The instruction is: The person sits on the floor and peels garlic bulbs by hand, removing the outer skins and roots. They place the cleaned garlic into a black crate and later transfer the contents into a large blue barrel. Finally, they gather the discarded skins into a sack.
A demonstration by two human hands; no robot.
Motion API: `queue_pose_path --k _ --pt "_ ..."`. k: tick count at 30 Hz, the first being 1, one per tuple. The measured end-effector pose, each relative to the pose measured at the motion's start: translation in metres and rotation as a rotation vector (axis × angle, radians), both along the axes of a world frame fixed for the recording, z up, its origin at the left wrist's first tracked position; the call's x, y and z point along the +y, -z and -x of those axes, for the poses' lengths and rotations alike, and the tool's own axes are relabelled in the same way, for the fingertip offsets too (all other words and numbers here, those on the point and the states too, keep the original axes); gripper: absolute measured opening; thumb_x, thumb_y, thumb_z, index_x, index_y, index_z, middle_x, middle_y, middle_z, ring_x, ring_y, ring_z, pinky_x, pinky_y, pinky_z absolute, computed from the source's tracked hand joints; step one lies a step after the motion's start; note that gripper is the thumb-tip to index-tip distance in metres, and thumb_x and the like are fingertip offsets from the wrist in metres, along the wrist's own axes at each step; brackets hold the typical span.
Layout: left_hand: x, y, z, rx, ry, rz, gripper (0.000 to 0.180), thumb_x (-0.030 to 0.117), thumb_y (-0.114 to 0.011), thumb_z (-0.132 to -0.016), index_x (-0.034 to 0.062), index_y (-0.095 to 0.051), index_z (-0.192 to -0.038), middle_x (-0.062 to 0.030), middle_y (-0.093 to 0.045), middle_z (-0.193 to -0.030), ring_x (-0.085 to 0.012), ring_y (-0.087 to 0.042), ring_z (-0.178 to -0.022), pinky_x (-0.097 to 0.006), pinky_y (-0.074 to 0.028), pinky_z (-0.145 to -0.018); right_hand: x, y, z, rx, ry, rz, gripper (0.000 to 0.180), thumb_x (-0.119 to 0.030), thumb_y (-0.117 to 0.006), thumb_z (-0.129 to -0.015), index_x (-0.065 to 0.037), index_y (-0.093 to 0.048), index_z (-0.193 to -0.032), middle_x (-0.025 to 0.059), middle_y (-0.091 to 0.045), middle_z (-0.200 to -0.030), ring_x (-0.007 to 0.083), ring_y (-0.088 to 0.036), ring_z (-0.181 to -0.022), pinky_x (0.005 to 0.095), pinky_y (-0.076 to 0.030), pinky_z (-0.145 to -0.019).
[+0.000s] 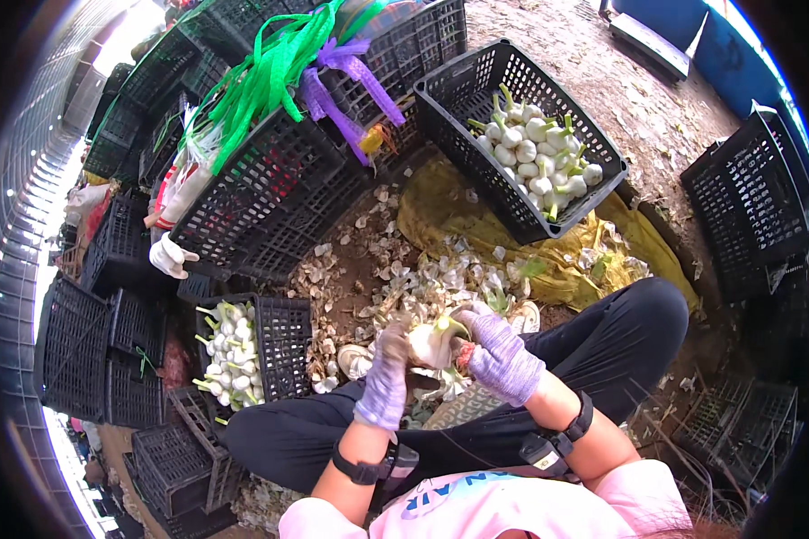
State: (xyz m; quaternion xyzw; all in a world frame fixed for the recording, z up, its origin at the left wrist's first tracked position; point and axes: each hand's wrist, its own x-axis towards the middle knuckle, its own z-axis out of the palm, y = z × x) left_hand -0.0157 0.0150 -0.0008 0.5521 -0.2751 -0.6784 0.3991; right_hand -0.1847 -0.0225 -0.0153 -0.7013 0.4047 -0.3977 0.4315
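Both my hands wear grey-purple knit gloves and meet over my lap around one garlic bulb [433,343]. The bulb is whitish with a pale green stem stub. My left hand [388,370] is closed on the bulb's left side. From the other side, my right hand [502,361] curls in at the bulb. A small reddish piece [464,354] shows by the right fingers; I cannot make out what it is. Loose peeled skins [449,278] litter the ground just beyond my hands.
A black crate [427,99] partly filled with cleaned garlic stands ahead on a yellow sack [427,202]. Another crate [286,337] of garlic is on the left. Stacked crates [252,211] carry green mesh nets [265,76]; a white glove [171,257] shows beside them. More crates [746,207] stand right.
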Motion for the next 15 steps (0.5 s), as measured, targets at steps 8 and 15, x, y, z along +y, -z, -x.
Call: queue_pose_path --k 8,15 --pt "-0.002 0.0 -0.011 -0.001 0.007 0.276 0.079 0.05 -0.067 -0.071 0.0067 -0.036 -0.128 -0.0077 -0.053 -0.108 -0.0169 -0.056 -0.088 -0.027 -0.05 -0.071 0.017 0.026 -0.002 -0.888 -0.234 -0.826 0.044 -0.036 -0.06 -0.081 -0.005 -0.053 -0.112 0.0039 -0.059 -0.099 0.0159 -0.058 -0.086 0.0271 -0.045 -0.077" --pt "-0.003 -0.006 -0.023 0.249 0.035 0.236 0.07 0.033 -0.074 -0.07 0.0074 -0.042 -0.126 -0.0074 -0.053 -0.11 -0.0165 -0.054 -0.097 -0.027 -0.047 -0.078 0.005 0.009 0.011 -1.383 -0.097 -1.271 0.023 -0.019 -0.054 -0.082 -0.002 -0.054 -0.098 0.0133 -0.06 -0.092 0.0255 -0.062 -0.077 0.0335 -0.052 -0.06"
